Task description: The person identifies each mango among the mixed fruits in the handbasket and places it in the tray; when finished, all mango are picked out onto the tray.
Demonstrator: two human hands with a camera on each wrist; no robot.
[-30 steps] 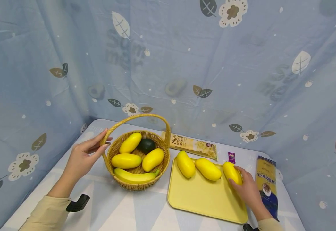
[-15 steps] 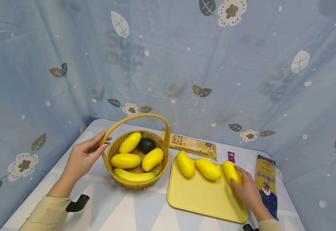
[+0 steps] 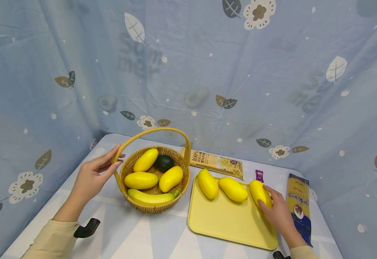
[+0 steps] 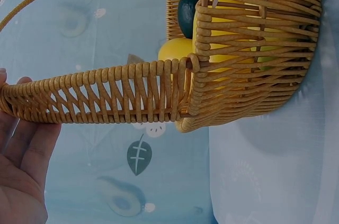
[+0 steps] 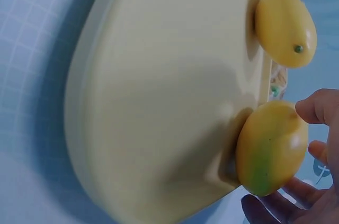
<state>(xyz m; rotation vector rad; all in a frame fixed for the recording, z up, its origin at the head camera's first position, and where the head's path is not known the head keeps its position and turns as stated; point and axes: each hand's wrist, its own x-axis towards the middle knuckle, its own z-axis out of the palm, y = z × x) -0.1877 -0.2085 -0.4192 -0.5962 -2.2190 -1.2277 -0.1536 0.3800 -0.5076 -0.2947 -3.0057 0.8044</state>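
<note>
My left hand [image 3: 92,174] holds the left side of the arched handle [image 4: 95,94] of a wicker basket [image 3: 153,208], thumb in front and fingers behind. Inside the basket lie several yellow mangoes [image 3: 141,180], a dark green fruit [image 3: 164,163] and a banana [image 3: 151,198]. On the yellow tray [image 3: 227,225], my right hand [image 3: 277,210] grips the rightmost mango [image 5: 273,147] between thumb and fingers. That mango sits at the tray's back right and has a greenish patch. Two more mangoes, one at the left [image 3: 208,184] and one in the middle [image 3: 234,189], lie along the tray's back edge.
Behind the tray lies a flat noodle packet [image 3: 217,163], partly hidden by the basket. A small purple-wrapped candy [image 3: 259,176] is near the tray's back right. A gold and blue bag [image 3: 299,208] lies to the right. Patterned blue curtain [image 3: 188,72] surrounds the table.
</note>
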